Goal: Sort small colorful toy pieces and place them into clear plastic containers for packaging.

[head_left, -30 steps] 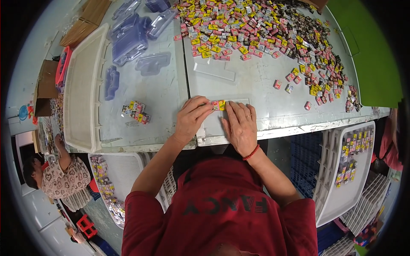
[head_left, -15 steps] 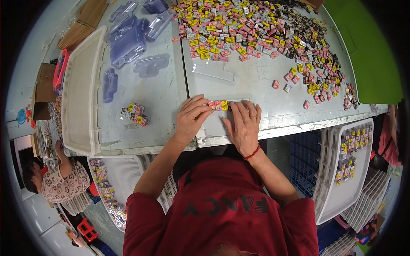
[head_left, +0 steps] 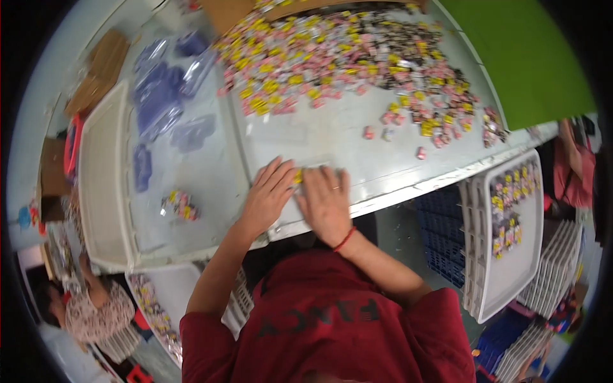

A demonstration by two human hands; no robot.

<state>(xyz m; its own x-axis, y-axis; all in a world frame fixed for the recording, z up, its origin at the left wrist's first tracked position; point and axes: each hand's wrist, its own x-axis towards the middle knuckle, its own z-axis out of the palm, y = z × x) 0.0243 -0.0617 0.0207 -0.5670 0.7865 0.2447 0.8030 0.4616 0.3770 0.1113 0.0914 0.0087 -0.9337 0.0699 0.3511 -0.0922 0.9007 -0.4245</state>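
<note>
At the table's near edge my left hand point(head_left: 268, 196) and my right hand point(head_left: 327, 203) lie side by side, fingers stretched out and flat. Under the fingertips is a short row of tiny boxes; only a yellow box point(head_left: 298, 176) shows in the gap between the hands, and the rest of the row is covered. Both hands touch the row. The image is smeared by motion. Just beyond my hands lies a clear plastic tray point(head_left: 271, 132), faint against the white tabletop.
A big heap of tiny pink, yellow and dark boxes point(head_left: 306, 57) covers the far table. Bluish clear plastic packs point(head_left: 156, 99) and a small box cluster point(head_left: 181, 205) lie left, beside a white crate point(head_left: 105, 185). Filled trays point(head_left: 511, 274) stand lower right; a co-worker point(head_left: 96, 306) is lower left.
My fingers have gone from holding the box row at its two ends to lying flat over it, closer together. The whole view has tilted and shifted.
</note>
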